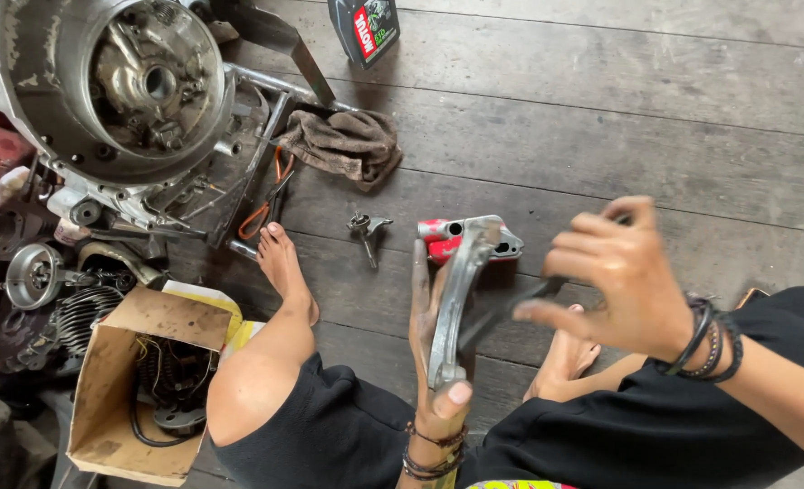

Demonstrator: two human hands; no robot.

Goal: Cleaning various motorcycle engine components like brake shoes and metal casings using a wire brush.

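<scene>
left hand [431, 362]: clenched on the lower end of a grey cast-metal lever arm [456, 299], thumb over the near tip, fingers up along its left edge. The arm stands upright in front of the person, near centre of view, which puts its long face up toward the camera.
right hand [615, 281]: pinching a thin dark tool [502, 312], blurred, kind cannot be told. Its tip points left at the middle of the lever arm, so one hand steadies the part while the other works on it.
lever arm, far end: overlaps a red-and-silver part [443, 237] on the floor; touching or just above it, cannot tell.
posture: seated on the wooden plank floor [601, 118], bare left foot [286, 263] stretched far-left, right foot [569, 349] tucked under the right hand. Loose parts sit within reach between the feet.
engine case [121, 91]: far left, open side up, internals exposed.
rag [343, 145]: beside the case, far centre.
orange-handled pliers [271, 195]: between case and left foot.
small shaft part [367, 231]: alone on the floor, left of the lever arm.
oil bottle [364, 27]: dark, far edge.
cardboard box [139, 380]: near left, holds coiled wiring.
count: 2 hands, 2 feet, 1 lever arm, 1 tool in hand, 1 pliers, 1 rag, 1 bottle, 1 box, 1 engine case.
</scene>
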